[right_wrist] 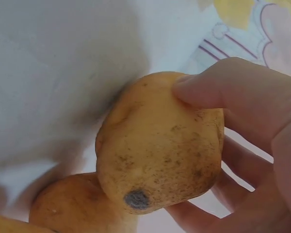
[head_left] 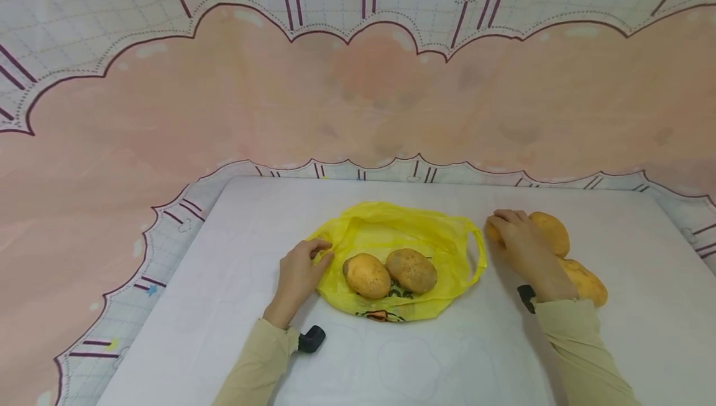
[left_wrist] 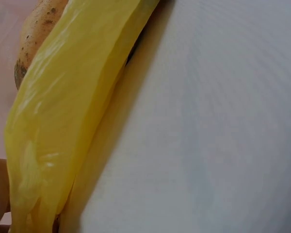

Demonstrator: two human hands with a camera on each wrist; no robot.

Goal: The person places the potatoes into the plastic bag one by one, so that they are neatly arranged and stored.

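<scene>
A yellow plastic bag [head_left: 386, 222] lies spread open mid-table, with two potatoes [head_left: 366, 276] resting in it side by side. At its left rim my left hand [head_left: 299, 272] pinches the plastic between thumb and fingers; the left wrist view shows the bag's side [left_wrist: 63, 97] and one potato [left_wrist: 39, 39] behind it. My right hand [head_left: 523, 247], right of the bag, grips a potato [right_wrist: 160, 145] between thumb and fingers. Beside that hand lie two more potatoes, one behind [head_left: 550, 233] and one partly hidden by the wrist [head_left: 584, 281].
The white table [head_left: 447, 356] carries the bag and potatoes. A bag handle loop [head_left: 478, 257] sticks out toward the right hand. Behind the table hangs a patterned cloth [head_left: 363, 101] in peach and white.
</scene>
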